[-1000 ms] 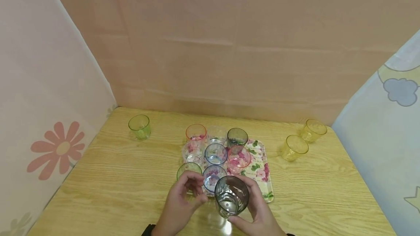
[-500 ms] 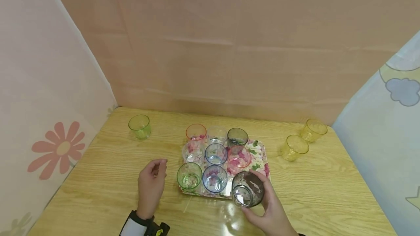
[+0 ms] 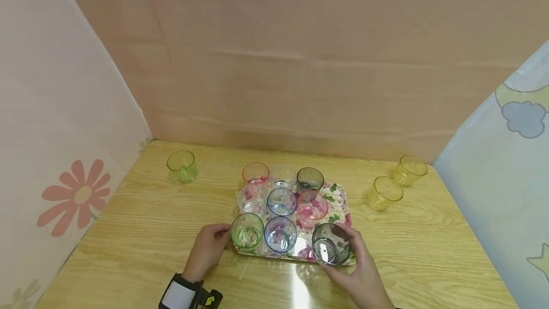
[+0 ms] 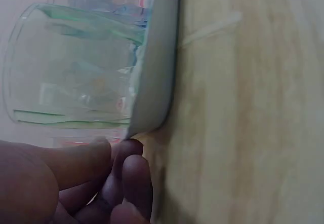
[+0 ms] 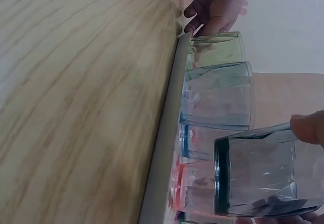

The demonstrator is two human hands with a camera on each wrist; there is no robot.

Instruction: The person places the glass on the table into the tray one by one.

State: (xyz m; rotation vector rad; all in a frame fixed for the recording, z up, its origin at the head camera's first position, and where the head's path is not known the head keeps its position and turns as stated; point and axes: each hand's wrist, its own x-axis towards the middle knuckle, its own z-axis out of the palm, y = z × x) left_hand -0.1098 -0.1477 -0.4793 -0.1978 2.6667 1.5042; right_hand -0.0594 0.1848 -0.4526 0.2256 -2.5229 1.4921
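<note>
The two hands are well apart at the lower middle of the head view. The right hand [image 3: 362,266] grips a smoky grey cup [image 3: 331,246], fingers along its far side and thumb at the near side. The cup appears over the lower right corner of a floral tray [image 3: 341,213], and in the right wrist view its dark base stands clear of the tray. The left hand [image 3: 208,249] pinches the tray's rim at its lower left corner, thumb and fingertips at the edge, just beside a green cup [image 3: 247,231]. A dark wristband [image 3: 182,292] sits below that hand.

Eight upright cups stand on the tray. Nearest the hands are the green cup and a light blue cup [image 3: 280,236]; behind them come a clear cup [image 3: 251,200], a blue cup [image 3: 281,202] and a pink cup [image 3: 312,208]. The far row has a red-rimmed cup [image 3: 256,174], a colourless cup [image 3: 283,178] and a dark grey cup [image 3: 310,180].

Farther out on the wooden surface [image 3: 141,232], a light green cup [image 3: 182,168] stands left of the tray and two yellow cups [image 3: 385,194] stand to the right. A tan backdrop [image 3: 274,61] fills the upper frame.
</note>
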